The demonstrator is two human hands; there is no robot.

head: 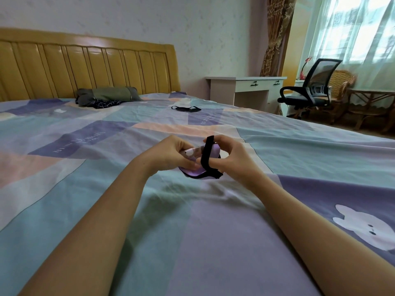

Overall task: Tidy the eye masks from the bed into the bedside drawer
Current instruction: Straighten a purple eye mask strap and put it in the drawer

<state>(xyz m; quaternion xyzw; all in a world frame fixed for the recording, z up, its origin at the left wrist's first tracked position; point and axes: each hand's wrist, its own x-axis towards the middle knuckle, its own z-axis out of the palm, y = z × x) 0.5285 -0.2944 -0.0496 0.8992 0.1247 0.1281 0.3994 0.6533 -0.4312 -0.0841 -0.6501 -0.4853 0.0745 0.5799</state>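
Observation:
A purple eye mask [195, 173] with a black strap is folded between both hands just above the patterned bedspread [106, 189]. My left hand [171, 155] pinches its left side. My right hand [233, 159] holds the right side, and the black strap [207, 153] loops up over its fingers. A second, black eye mask [186, 108] lies flat on the bed farther away, toward the headboard and out of reach of both hands. No drawer of a bedside cabinet shows in the head view.
A rolled grey-green bundle [106, 96] lies by the yellow headboard [85, 63]. Beyond the bed's far right side stand a white desk [245, 82] with two drawers, a black office chair [307, 90] and wicker furniture [367, 107] by the curtained window.

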